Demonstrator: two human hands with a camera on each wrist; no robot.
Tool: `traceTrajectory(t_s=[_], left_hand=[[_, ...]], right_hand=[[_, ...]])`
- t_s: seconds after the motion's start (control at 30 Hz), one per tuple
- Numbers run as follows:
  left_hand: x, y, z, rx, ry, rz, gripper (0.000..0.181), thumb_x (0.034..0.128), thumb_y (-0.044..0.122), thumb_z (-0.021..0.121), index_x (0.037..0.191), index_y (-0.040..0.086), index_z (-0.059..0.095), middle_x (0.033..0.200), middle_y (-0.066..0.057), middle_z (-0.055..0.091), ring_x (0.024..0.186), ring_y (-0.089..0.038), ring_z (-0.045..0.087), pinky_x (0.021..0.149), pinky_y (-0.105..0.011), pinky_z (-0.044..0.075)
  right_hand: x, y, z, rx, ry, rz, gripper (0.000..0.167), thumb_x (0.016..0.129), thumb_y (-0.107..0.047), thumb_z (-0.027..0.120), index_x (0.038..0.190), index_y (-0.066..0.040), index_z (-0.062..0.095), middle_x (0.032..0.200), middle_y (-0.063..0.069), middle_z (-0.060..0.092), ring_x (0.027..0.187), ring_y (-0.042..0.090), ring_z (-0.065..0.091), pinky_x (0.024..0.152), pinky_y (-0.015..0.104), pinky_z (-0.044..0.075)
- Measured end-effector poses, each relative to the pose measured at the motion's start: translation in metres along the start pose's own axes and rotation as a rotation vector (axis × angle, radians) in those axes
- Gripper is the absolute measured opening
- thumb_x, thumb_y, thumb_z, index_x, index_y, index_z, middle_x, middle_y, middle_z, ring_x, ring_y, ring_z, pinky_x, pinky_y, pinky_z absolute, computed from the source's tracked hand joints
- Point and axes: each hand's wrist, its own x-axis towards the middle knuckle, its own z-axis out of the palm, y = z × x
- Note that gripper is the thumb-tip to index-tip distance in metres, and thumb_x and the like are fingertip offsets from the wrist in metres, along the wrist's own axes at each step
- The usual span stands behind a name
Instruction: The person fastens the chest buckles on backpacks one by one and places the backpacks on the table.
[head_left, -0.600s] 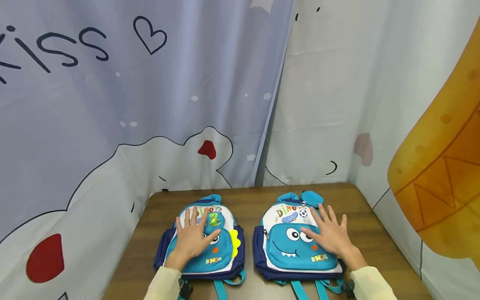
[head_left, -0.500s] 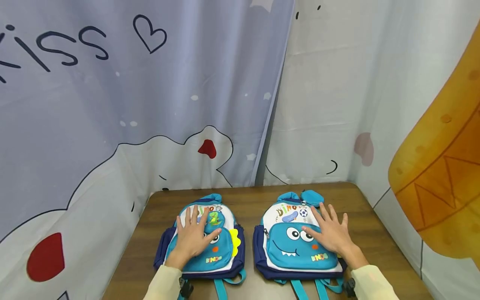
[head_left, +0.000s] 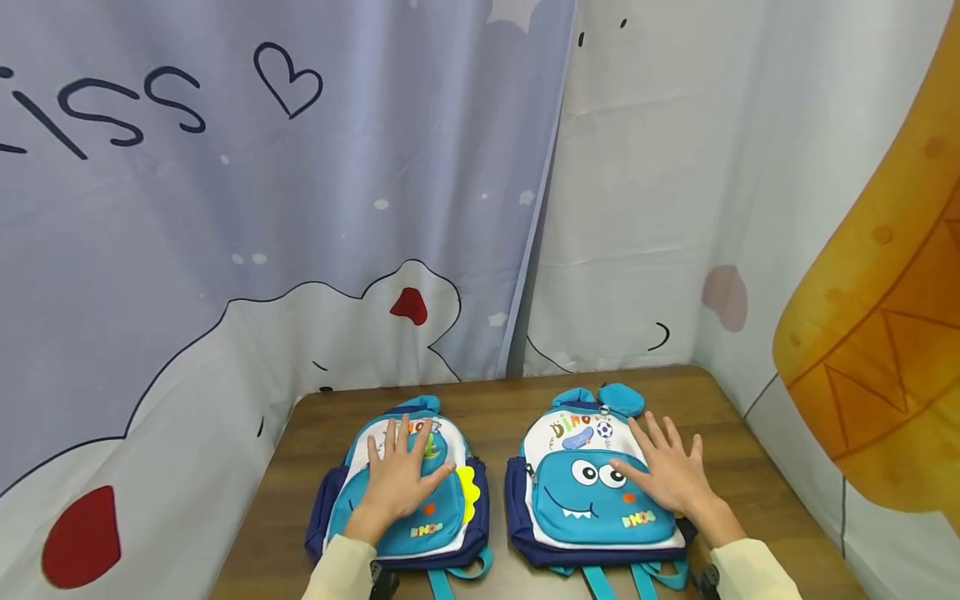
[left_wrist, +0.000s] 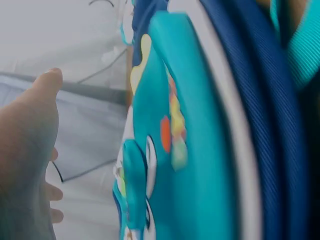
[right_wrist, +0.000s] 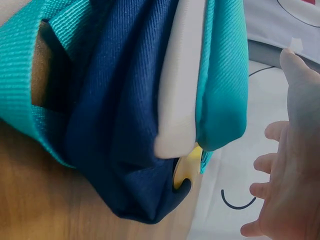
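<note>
Two small blue and white dinosaur backpacks lie face up side by side. Over the left backpack (head_left: 450,542), my left hand (head_left: 397,483) is spread with fingers straight, covering part of its printed face. In the left wrist view a gap shows between that hand (left_wrist: 30,145) and the bag's teal front pocket (left_wrist: 195,150). My right hand (head_left: 675,477) is spread above the right edge of the right backpack (head_left: 570,500). The right wrist view shows this hand (right_wrist: 295,150) apart from the bag's navy side (right_wrist: 130,110). Neither hand holds anything.
Both bags lie on a brown wooden table (head_left: 502,408). A small round teal pouch (head_left: 622,400) sits at the top of the right bag. Teal straps (head_left: 597,582) trail toward the front. Printed curtains (head_left: 337,208) hang behind and beside the table.
The head view has shifted slightly. My left hand has moved a little to the right over its bag, and the right hand slightly right too. The backpacks stay in place.
</note>
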Motion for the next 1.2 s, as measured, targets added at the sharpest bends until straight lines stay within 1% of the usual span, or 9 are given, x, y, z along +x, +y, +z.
traceTrajectory(t_s=[0.1,0.23,0.43,0.57,0.73,0.83,0.93,1.07,1.2], left_hand=[[0.003,0.011,0.001,0.011,0.007,0.035,0.092,0.0962,0.077,0.052,0.169,0.025,0.030,0.174,-0.022,0.021,0.160,-0.050,0.017,0.121,-0.079,0.008],[0.011,0.033,0.005,0.009,0.021,0.117,0.088,0.0984,0.073,0.053,0.168,0.023,0.031,0.173,-0.022,0.025,0.159,-0.051,0.021,0.120,-0.080,0.013],[0.020,0.062,0.013,0.040,-0.022,0.187,0.083,0.1010,0.068,0.055,0.166,0.021,0.035,0.172,-0.023,0.026,0.160,-0.049,0.021,0.121,-0.078,0.014],[0.020,0.076,0.022,0.031,-0.049,0.223,0.080,0.1012,0.064,0.059,0.166,0.021,0.037,0.172,-0.024,0.027,0.159,-0.049,0.021,0.120,-0.078,0.016],[0.022,0.094,0.030,0.024,-0.049,0.287,0.079,0.1001,0.061,0.063,0.165,0.022,0.038,0.171,-0.023,0.030,0.158,-0.048,0.025,0.119,-0.079,0.018],[0.028,0.105,0.035,0.024,-0.030,0.335,0.077,0.1001,0.058,0.065,0.164,0.023,0.039,0.170,-0.022,0.032,0.158,-0.046,0.027,0.119,-0.079,0.020],[0.034,0.114,0.035,0.015,-0.027,0.360,0.076,0.1002,0.056,0.066,0.164,0.023,0.040,0.170,-0.021,0.032,0.157,-0.045,0.029,0.120,-0.077,0.020],[0.038,0.123,0.035,0.014,-0.061,0.374,0.076,0.1009,0.056,0.065,0.164,0.022,0.040,0.171,-0.019,0.031,0.158,-0.042,0.029,0.121,-0.074,0.022],[0.046,0.133,0.039,0.021,-0.080,0.412,0.075,0.1010,0.055,0.065,0.164,0.022,0.041,0.171,-0.018,0.030,0.157,-0.041,0.031,0.121,-0.071,0.027]], right_hand=[[-0.004,0.002,0.002,0.011,-0.004,0.005,0.101,0.095,-0.080,0.051,0.167,-0.011,0.031,0.171,0.030,0.022,0.156,0.058,0.013,0.111,0.088,-0.002],[-0.009,0.007,-0.001,0.008,0.010,0.020,0.101,0.095,-0.079,0.052,0.167,-0.011,0.031,0.170,0.031,0.022,0.154,0.059,0.016,0.110,0.089,0.004],[-0.015,0.010,-0.007,0.006,-0.007,0.046,0.104,0.094,-0.081,0.052,0.166,-0.010,0.032,0.169,0.035,0.019,0.148,0.062,0.026,0.107,0.089,0.012],[-0.017,0.013,-0.004,0.003,-0.014,0.066,0.104,0.093,-0.081,0.054,0.165,-0.009,0.034,0.166,0.036,0.026,0.143,0.063,0.033,0.106,0.090,0.011],[-0.021,0.018,0.002,0.013,-0.044,0.107,0.105,0.093,-0.082,0.052,0.165,-0.007,0.032,0.161,0.036,0.037,0.140,0.064,0.037,0.107,0.089,0.010],[-0.028,0.020,0.002,0.027,-0.048,0.122,0.106,0.094,-0.081,0.052,0.165,-0.006,0.030,0.157,0.036,0.042,0.137,0.064,0.039,0.104,0.089,0.015],[-0.032,0.022,0.002,0.034,-0.050,0.131,0.107,0.093,-0.083,0.051,0.166,-0.006,0.030,0.155,0.036,0.044,0.135,0.064,0.043,0.102,0.087,0.021],[-0.034,0.025,0.003,0.047,-0.081,0.164,0.110,0.092,-0.087,0.046,0.165,-0.007,0.031,0.154,0.038,0.043,0.133,0.063,0.046,0.097,0.083,0.031],[-0.036,0.029,0.000,0.066,-0.110,0.208,0.111,0.092,-0.088,0.045,0.164,-0.004,0.032,0.153,0.040,0.043,0.132,0.063,0.047,0.097,0.082,0.034]])
